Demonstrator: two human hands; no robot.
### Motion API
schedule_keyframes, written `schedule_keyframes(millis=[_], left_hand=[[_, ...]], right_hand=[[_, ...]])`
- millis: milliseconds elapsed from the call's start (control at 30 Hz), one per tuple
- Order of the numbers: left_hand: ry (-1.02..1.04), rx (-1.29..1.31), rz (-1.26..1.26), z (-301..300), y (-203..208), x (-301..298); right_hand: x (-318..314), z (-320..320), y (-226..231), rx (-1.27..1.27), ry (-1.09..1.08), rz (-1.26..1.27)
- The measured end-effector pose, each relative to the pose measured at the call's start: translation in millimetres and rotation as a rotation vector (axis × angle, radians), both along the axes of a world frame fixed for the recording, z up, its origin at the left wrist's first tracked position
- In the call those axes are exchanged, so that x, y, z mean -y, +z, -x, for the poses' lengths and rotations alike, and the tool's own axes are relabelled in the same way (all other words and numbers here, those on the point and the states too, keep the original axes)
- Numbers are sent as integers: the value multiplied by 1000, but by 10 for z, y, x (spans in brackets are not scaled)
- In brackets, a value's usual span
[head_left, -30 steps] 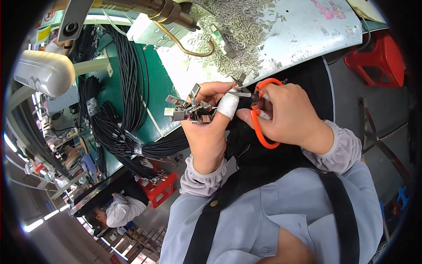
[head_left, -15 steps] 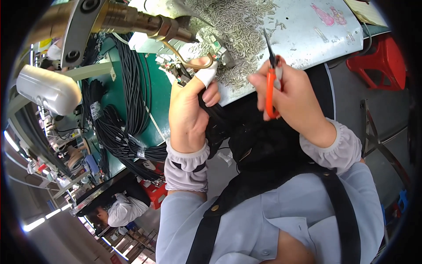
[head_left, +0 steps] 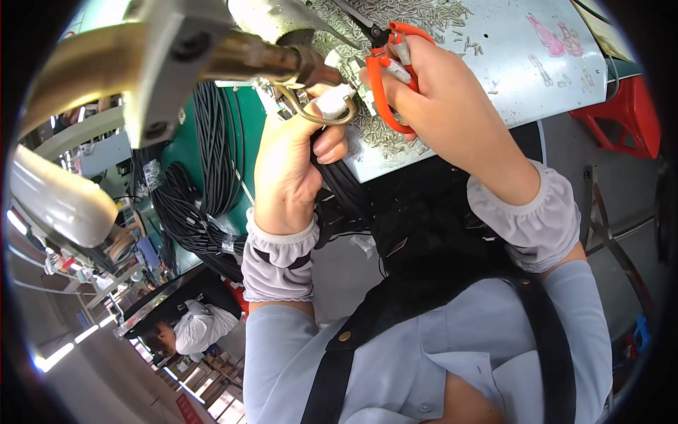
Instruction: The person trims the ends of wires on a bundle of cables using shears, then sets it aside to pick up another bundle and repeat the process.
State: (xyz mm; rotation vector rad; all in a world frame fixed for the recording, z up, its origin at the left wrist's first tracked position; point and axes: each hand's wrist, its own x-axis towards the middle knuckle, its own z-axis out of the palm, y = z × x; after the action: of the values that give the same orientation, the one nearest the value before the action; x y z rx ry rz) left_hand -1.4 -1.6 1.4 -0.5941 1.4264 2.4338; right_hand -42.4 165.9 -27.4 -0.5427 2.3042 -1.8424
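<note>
A: The black cable bundle hangs from the left hand, fingers curled tight round it, raised to the metal machine nozzle.

B: Right hand grips orange scissors, fingers closed through the loops. Blades that near the taped thumb could nick it if the bundle slips.

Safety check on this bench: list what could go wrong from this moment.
1. The right hand holds orange-handled scissors right beside the left hand; its bandaged fingertip could get nicked.
2. The left hand's grip sits under the metal machine head; fingers might get caught.
3. Loose small metal parts could spill off the tray.
</note>
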Motion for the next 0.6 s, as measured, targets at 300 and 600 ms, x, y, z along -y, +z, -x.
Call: schedule_keyframes(millis=[300, 600], left_hand=[[37, -39, 192, -44, 66, -86], [77, -53, 227, -86, 96, -151]], right_hand=[[12, -20, 7, 7, -8, 83], [-16, -30, 51, 57, 11, 50]])
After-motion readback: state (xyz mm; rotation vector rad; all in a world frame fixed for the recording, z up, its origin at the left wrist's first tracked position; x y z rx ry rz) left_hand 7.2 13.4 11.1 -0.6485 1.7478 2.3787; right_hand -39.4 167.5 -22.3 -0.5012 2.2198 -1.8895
